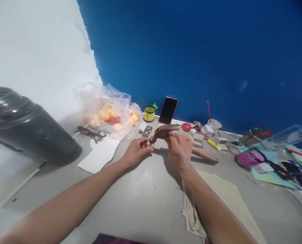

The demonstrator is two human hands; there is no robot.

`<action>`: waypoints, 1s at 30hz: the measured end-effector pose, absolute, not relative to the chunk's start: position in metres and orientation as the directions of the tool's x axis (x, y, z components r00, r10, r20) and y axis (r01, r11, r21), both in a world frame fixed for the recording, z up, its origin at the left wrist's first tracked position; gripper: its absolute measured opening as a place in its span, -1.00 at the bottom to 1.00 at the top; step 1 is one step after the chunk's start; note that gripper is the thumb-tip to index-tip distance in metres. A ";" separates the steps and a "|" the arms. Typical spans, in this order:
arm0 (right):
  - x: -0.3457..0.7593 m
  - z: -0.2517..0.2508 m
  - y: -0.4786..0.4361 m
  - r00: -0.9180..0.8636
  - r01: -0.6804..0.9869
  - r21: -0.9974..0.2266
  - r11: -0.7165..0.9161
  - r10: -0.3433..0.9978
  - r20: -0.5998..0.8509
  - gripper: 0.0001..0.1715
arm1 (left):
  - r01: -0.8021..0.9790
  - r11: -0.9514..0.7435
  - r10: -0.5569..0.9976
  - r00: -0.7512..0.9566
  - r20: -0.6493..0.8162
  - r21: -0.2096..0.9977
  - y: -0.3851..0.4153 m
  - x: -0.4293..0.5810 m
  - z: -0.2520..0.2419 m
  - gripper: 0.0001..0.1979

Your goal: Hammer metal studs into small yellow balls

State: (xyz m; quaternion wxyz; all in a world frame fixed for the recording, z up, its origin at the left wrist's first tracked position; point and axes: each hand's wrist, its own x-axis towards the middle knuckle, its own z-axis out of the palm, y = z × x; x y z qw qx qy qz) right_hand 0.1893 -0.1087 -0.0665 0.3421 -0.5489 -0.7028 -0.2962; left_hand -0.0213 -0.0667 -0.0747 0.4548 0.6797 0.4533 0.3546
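My right hand [179, 149] is wrapped round the neck of a claw hammer [166, 130]. Its metal head points left toward my other hand, and the wooden handle [204, 155] sticks out to the right on the grey floor. My left hand [135, 150] pinches a small shiny metal piece [148, 144] against the floor right under the hammer head. A small open box of metal bits [147, 130] lies just beyond it.
A dark phone [168, 110] leans on the blue wall beside a yellow cup [149, 113]. A plastic bag of yellow items [110, 113] and a black cylinder [26, 125] are left. Small white boxes [200, 135], a paper cup [214, 124], cables and craft scraps lie right.
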 end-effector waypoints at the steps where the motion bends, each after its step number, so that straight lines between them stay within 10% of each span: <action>1: 0.190 -0.067 -0.108 -0.182 0.971 0.050 0.234 0.584 0.791 -0.74 | 0.306 -0.182 0.940 0.333 0.074 0.934 -0.067 -0.021 -0.074 -0.62; 21: 0.192 -0.070 -0.109 -0.177 0.974 0.030 0.223 0.677 0.714 -0.63 | 0.246 -0.153 0.950 0.302 0.074 0.957 -0.070 -0.019 -0.077 -0.61; 30: 0.208 -0.072 -0.101 0.011 0.999 -0.032 0.005 0.873 0.487 -0.53 | -0.083 0.070 0.925 0.378 -0.034 0.994 -0.083 -0.016 -0.063 -0.45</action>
